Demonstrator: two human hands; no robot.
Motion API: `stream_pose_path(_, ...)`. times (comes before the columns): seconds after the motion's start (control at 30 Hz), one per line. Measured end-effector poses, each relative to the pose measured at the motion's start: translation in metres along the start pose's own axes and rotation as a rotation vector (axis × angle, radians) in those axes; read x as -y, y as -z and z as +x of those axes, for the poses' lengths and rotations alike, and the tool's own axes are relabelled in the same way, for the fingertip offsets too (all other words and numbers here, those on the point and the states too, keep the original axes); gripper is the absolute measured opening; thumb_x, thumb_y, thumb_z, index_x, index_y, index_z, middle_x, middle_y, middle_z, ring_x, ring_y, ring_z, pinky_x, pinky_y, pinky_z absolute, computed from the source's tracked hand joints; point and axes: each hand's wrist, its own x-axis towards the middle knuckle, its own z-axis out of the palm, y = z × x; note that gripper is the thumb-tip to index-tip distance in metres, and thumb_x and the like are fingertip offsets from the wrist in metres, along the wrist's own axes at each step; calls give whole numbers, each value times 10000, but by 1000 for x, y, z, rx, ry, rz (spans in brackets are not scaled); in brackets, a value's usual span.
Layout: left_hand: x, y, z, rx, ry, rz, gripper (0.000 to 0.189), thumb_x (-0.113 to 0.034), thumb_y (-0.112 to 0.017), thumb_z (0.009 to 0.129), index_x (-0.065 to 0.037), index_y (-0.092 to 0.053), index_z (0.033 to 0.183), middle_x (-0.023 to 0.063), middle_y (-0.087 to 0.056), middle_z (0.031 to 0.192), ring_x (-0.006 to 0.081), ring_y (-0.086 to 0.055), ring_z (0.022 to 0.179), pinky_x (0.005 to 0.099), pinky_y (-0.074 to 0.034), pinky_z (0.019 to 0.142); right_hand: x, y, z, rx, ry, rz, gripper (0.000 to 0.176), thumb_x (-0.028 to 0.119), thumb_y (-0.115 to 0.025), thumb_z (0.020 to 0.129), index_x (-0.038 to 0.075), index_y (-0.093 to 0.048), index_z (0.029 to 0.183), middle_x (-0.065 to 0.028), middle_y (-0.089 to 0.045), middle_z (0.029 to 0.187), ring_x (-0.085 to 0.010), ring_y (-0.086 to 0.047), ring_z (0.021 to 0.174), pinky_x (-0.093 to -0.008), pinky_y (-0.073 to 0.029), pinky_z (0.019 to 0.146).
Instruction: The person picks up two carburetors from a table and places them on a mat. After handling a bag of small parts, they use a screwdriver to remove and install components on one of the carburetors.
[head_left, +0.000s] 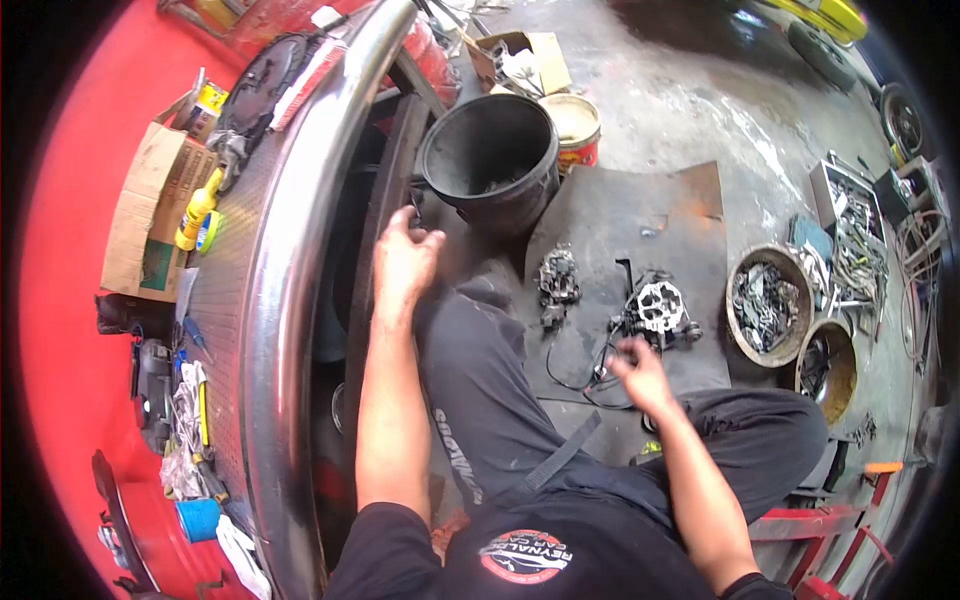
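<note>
My left hand (408,262) is raised beside the bench edge, left of a large black bucket (490,165). Its thumb and index finger are apart, with a small dark shape near the fingertips that I cannot make out. My right hand (640,375) hovers over the floor mat with its fingers loosely bent and apart, and no held thing shows. Just beyond it lies a mechanical assembly with a round silver housing (660,305). A thin black cable (575,386) curves over the mat near the right hand. A second dark metal part (558,285) lies to the left.
A metal-edged bench (300,230) runs along my left, carrying a cardboard box (155,205) and a yellow bottle (198,210). Right of the dark mat (690,220) stand a round tub of metal parts (735,330) and a tool tray (830,195). A paint bucket (578,155) stands behind the black bucket.
</note>
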Motion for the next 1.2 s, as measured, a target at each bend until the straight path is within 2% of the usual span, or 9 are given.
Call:
stream_pose_path(0.13, 43, -27, 77, 474, 607, -928, 879, -344, -675, 966, -51, -141, 1599, 415, -306, 1504, 629, -481, 1244, 675, -523, 936, -2, -7, -47, 209, 36, -237, 502, 317, -732, 881, -7, -611, 1245, -215, -626, 1266, -276, -688, 1057, -398, -519, 955)
stream_pose_path(0.37, 76, -143, 156, 421, 892, -1032, 1043, -514, -668, 931, -126, 9, 1623, 254, 133, 1657, 461, 41, 1533, 730, -447, 988, 5, 14, -42, 19, -154, -228, 486, 295, -719, 883, -21, -624, 1239, -213, -670, 1184, -303, -694, 1035, -403, -523, 935)
stream_pose_path(0.63, 87, -180, 192, 339, 852, -1064, 465, -119, -603, 852, 62, -538, 1275, 259, -477, 1421, 490, -653, 1069, 674, -564, 861, 27, 35, -38, 12, -176, -217, 477, 283, -734, 880, -31, -631, 1223, -227, -701, 1127, -305, -709, 1009, -388, -553, 880)
stream_pose_path(0.73, 26, -165, 190, 117, 789, -939, 574, -180, -718, 742, 60, -569, 1241, 248, -512, 1358, 514, -685, 902, 575, -627, 722, 46, 51, -14, 4, -34, -164, 434, 257, -725, 906, -35, -632, 1213, -220, -709, 1119, -260, -712, 1022, -356, -546, 904)
stream_pose_path(0.9, -34, -101, 176, -26, 522, -790, 503, -281, -764, 703, 116, -675, 998, 250, -696, 916, 306, -680, 594, 441, -581, 488, 90, 80, 24, 22, 44, -159, 434, 288, -732, 924, -43, -638, 1189, -173, -727, 1088, -223, -687, 1007, -351, -527, 898)
stream_pose_path(1.0, -36, -57, 143, 91, 338, -684, 535, -383, -763, 750, 98, -731, 982, 223, -736, 871, 288, -715, 683, 405, -585, 660, 64, 78, 73, 163, -100, 319, 578, 427, -688, 944, 16, -563, 1332, -166, -643, 1304, -259, -627, 1141, -376, -506, 937)
stream_pose_path(1.1, -86, -25, 89, -54, 204, -248, 780, -500, -804, 713, 121, -655, 1162, 340, -666, 1155, 347, -640, 1177, 426, -499, 1013, 73, 62, 88, 306, -162, 759, 919, 658, -535, 945, 37, -268, 1567, -235, -438, 1518, -374, -533, 1281, -545, -468, 1032)
stream_pose_path(1.17, -105, -12, 64, -139, 149, -320, 779, -462, -845, 611, 131, -661, 1082, 335, -691, 1069, 379, -689, 1077, 427, -535, 963, 53, 78, 138, 561, -49, 1094, 1012, 765, -514, 889, 52, -289, 1570, -180, -360, 1595, -439, -395, 1408, -633, -287, 1166)
stream_pose_path(1.2, -117, 7, 48, -100, 150, -359, 709, -404, -828, 603, 130, -669, 1042, 312, -712, 989, 363, -716, 987, 430, -548, 932, 69, 91, 148, 489, 62, 1095, 924, 707, -512, 920, 48, -338, 1545, -165, -407, 1563, -389, -412, 1405, -569, -298, 1169)
